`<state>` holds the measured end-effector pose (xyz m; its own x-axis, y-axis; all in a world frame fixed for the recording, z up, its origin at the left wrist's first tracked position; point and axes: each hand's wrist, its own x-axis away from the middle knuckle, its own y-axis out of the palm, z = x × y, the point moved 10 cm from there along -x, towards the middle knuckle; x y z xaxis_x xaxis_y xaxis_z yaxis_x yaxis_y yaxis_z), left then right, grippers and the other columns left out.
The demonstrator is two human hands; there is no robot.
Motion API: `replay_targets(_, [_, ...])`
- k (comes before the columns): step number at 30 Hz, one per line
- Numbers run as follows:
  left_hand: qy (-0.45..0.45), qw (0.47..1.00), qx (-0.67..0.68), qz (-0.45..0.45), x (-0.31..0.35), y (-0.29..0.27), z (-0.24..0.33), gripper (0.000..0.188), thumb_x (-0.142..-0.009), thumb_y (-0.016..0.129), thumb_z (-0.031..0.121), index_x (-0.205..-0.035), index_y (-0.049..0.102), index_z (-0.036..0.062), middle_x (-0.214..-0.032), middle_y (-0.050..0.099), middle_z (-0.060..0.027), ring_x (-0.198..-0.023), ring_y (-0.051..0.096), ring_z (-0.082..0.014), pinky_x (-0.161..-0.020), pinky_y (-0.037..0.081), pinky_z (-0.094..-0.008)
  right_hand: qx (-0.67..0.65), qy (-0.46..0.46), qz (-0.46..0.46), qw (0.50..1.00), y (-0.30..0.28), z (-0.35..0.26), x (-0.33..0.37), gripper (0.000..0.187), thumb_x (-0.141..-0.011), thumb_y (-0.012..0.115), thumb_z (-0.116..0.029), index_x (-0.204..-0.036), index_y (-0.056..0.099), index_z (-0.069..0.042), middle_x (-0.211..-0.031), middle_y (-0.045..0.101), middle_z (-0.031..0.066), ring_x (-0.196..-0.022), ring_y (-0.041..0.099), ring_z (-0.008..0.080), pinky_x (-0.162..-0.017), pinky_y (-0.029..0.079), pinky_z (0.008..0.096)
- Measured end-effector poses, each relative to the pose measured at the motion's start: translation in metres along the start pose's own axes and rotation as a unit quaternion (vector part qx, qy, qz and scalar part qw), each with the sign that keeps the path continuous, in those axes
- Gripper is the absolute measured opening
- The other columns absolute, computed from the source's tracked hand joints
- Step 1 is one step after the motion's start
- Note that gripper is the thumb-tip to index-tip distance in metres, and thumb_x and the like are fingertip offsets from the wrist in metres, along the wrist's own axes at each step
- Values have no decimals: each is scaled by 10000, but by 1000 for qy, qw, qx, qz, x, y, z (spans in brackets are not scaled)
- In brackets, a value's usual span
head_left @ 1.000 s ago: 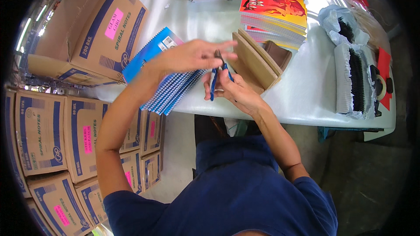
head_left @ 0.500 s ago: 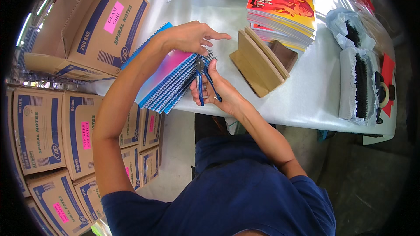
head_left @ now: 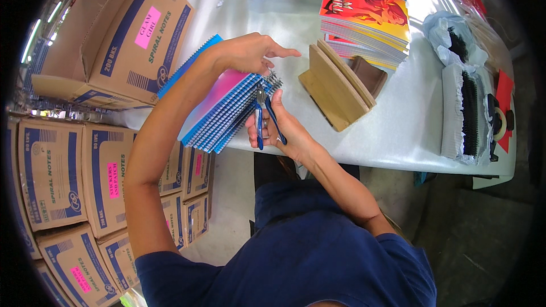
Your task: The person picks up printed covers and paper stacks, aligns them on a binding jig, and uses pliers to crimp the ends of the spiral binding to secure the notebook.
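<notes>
Blue-handled cutting pliers are in my right hand, its fingers and thumb wrapped round the handles. The pliers' jaws are beside the loose wire ends of a stack of spiral notebooks with blue and pink covers and blue-and-white coiled edges. Whether the jaws touch a wire is too small to tell. Over the far end of this stack lies my left hand, index finger stretched out to the right and other fingers bent down beside the wire ends. My left forearm crosses above the stack and hides part of it.
An open cardboard carton stands left of the notebooks, with several stacked cartons below. Brown boards stand right of my hands. Behind them are finished notebook piles. A paper-lined box of black coils sits far right.
The pliers and my right hand have moved slightly nearer to me, away from the wire ends. My left hand has shifted a little, with its index finger still stretched out.
</notes>
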<state>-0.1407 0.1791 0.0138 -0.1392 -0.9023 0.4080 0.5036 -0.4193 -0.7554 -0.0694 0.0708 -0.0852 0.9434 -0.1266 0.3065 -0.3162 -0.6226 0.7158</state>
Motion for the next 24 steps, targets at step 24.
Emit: replay_targets(24, [49,996,-70,-28,-13,15,2,778,-714,685,-47,-1399,484,263,-1076,663,-218,-964,669,-350,-865,551,-380,-78,35,-27,996,-12,9,-12,864,-848,215,-802,-883,587,-23,-698,533,71,-636,544,202,-616,478,320])
